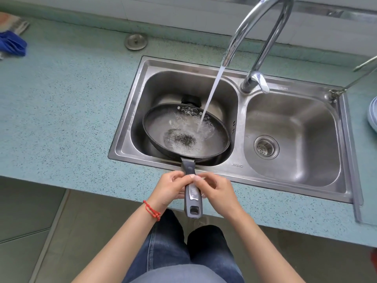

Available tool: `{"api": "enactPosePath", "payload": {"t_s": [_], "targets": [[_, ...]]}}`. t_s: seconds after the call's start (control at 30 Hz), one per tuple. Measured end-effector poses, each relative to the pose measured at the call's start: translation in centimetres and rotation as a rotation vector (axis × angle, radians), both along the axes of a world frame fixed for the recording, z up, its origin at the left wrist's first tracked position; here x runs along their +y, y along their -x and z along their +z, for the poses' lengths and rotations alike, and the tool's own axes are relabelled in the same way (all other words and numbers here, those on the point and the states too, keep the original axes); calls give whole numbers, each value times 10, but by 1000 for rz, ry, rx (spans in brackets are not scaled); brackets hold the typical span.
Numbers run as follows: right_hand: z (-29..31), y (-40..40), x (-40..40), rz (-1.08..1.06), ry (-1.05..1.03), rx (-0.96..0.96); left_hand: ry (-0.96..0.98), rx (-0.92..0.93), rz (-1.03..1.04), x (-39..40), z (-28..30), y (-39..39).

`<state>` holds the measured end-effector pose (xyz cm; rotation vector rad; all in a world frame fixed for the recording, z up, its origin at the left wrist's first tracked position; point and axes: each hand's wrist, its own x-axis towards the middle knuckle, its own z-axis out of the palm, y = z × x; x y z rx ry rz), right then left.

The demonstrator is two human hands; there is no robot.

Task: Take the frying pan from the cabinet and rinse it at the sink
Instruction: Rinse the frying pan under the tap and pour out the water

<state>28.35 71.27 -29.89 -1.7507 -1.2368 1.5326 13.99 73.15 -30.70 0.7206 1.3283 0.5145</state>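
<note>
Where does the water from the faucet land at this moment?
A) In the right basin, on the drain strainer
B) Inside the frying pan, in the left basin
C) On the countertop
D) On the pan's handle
B: the stream from the faucet lands inside the frying pan, over the left basin.

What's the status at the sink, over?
Left hand and right hand both grip the frying pan handle. Pan in left basin under running faucet. Nothing obstructing.
</note>
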Motion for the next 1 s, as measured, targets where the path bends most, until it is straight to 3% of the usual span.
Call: {"api": "enactPosePath", "payload": {"t_s": [0.27, 0.43, 0.7, 1.0], "targets": [[-22, -68, 83, -448, -250, -180, 16, 37, 98, -3, 6, 2], [-26, -109, 150, -702, -276, -223, 11, 38, 107, -2, 7, -2], [-34, -133, 225, -637, -372, -315, 8, 58, 110, -2, 6, -3], [-39, -131, 214, -651, -437, -216, 7, 73, 102, -1, 5, -5]]}}
